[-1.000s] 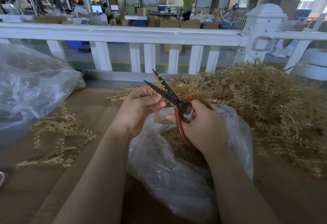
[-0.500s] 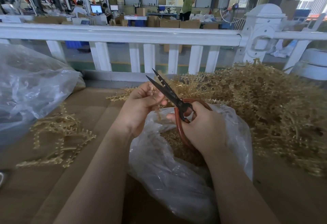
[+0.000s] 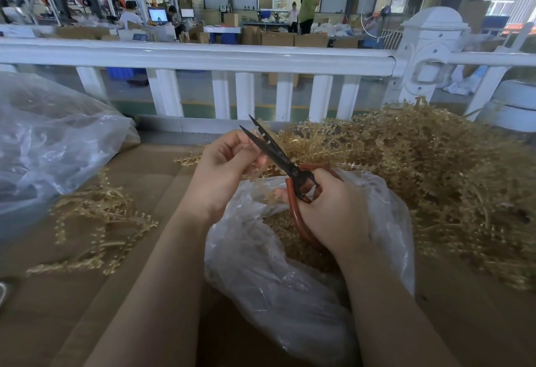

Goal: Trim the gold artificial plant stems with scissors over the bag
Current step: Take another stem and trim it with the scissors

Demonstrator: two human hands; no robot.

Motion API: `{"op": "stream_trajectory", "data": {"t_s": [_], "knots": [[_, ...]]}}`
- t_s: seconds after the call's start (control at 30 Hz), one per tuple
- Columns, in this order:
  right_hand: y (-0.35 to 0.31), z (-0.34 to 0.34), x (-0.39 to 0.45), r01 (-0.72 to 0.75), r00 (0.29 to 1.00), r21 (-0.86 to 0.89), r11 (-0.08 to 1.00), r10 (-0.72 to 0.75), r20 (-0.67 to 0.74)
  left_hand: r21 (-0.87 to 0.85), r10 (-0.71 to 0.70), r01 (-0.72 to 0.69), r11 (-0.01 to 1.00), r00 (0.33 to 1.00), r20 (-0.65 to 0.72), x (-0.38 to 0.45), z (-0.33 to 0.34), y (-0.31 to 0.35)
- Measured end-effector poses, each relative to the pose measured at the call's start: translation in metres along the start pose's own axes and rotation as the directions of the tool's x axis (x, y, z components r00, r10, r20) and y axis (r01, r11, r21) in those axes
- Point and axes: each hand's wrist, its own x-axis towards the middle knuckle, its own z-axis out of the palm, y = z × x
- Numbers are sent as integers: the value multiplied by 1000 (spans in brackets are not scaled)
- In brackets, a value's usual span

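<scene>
Just stem (image 3: 255, 149) between both hands.

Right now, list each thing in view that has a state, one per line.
scissors: blades slightly apart, a gold stem between them
left hand: pinching the stem by the blades
right hand: gripping the red handles
bag: open under the hands, gold trimmings inside
big gold pile: heaped on the right
small gold pile: loose on the left
second bag: lying far left

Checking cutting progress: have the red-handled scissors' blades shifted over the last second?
Yes. The red-handled scissors have narrowed their blades and their tips have swung slightly right, measured against the white fence rail.
</scene>
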Motion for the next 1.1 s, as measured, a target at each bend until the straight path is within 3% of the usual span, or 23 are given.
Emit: {"op": "stream_trajectory", "data": {"t_s": [0.27,0.57,0.87,1.1], "knots": [[1,1,0,-33,997,23,999,31,72,40,18,-18,999,1000,-2,-1,4,2],[0,1,0,0,1000,51,999,-1,15,44,52,-52,998,999,-1,0,5,4],[0,1,-1,20,1000,61,998,-20,-5,258,101,-126,958,989,109,-1,6,4],[6,6,-1,44,998,89,995,-39,-49,235,93,-117,965,989,111,0,7,3]]}}
